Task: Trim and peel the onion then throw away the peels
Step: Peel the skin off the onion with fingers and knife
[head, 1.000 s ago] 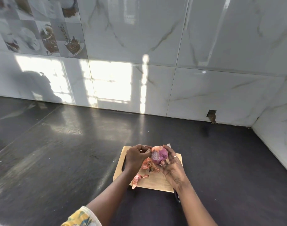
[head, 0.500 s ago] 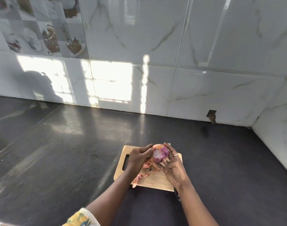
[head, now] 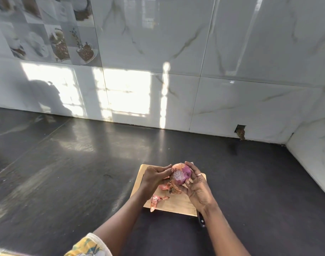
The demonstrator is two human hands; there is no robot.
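Observation:
A red onion, its cut end facing me and partly peeled, is held above a wooden cutting board. My right hand cups the onion from the right with fingers curled round it. My left hand pinches a strip of papery skin at the onion's left side. Loose peels and a trimmed root end lie on the board under my hands.
A dark knife handle pokes out at the board's near right corner, mostly hidden by my right forearm. The board sits on a dark countertop backed by white marble wall tiles, with a side wall at the right.
The onion has been turned so its cut end faces me. My left hand has shifted its pinch along the skin at the onion's left side.

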